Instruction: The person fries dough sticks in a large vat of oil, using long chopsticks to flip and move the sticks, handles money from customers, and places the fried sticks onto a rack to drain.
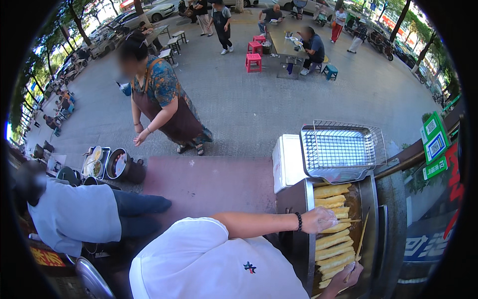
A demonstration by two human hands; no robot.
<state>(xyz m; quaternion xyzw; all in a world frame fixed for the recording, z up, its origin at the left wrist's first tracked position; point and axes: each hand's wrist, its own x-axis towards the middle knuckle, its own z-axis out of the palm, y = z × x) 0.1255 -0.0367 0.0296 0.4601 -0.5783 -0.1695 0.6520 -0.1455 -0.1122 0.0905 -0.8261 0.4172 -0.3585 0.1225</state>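
Observation:
A rectangular metal fryer [369, 213] of brown oil lies before me. Several golden fried dough sticks [334, 252] float in it side by side in a row. My left hand [319, 220], a black bead bracelet on its wrist, reaches over the middle of the row. It grips a thin wooden stick [350, 221] that points across the dough. At the near end of the fryer, my right hand [344, 278] is closed on a long wooden stick [363, 233], which slants along the oil's far side. Whitish flour or a thin clear glove covers my left fingers; I cannot tell which.
A wire basket rack [343, 144] in a metal tray adjoins the fryer, beside a white box [289, 160]. A person in a light shirt [80, 213] bends near pots [121, 164]. Another person in an apron [164, 108] stands beyond the reddish mat [209, 183].

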